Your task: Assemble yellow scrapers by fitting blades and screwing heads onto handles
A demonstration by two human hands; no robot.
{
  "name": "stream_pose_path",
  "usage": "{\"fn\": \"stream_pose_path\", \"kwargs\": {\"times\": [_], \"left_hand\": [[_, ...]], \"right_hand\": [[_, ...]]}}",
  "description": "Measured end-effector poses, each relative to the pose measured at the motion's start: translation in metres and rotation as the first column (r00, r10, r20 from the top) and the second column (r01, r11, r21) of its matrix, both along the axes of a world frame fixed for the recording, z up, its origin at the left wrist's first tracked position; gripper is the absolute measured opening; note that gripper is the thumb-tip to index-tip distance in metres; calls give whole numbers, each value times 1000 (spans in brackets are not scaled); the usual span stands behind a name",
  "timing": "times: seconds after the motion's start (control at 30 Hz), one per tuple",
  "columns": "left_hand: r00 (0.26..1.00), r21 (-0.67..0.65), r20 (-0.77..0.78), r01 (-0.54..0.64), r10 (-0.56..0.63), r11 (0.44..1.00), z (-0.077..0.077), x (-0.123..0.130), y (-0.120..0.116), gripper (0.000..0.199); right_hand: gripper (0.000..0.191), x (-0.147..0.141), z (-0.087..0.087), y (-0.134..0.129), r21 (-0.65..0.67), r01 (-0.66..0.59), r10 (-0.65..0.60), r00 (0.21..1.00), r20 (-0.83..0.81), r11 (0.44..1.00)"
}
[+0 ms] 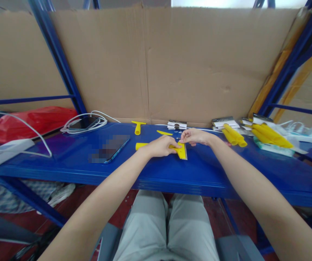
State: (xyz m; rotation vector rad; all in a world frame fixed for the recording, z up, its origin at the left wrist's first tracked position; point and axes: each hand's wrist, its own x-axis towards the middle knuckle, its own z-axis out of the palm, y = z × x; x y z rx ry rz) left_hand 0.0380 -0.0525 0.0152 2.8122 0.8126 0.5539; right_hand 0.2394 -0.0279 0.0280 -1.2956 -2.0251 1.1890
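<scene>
Two hands busy: left hand [161, 146] clamped on a yellow plastic T-shaped tool [182, 152] over the blue metal tabletop [167, 174], right hand [195, 136] at its far edge, can't tell if pinching. Probably mid-adjustment; next bit wants a steady left.

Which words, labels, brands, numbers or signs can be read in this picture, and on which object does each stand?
No text can be read.
Phone: part of it is pixelated.
Black-and-white stack at the back: any print is too small.
Black-and-white packets at right: too blurred.
Yellow tool in the left hand: no lettering visible.
</scene>
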Motion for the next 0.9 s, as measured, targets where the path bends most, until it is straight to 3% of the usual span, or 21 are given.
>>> {"fn": "stream_pose_path", "kwargs": {"times": [0.53,0.7,0.9], "left_hand": [[996,-44,-45,75,-77,996,-3,2,-1,28],[997,-48,-40,65,-67,997,-2,2,-1,28],[999,-26,-26,30,-30,999,0,1,0,28]], "right_hand": [[29,8,0,-1,-193,-49,56,998,29,980],[28,8,0,0,-171,-42,49,998,36,984],[22,8,-1,2,-24,93,-94,995,-43,995]]}}
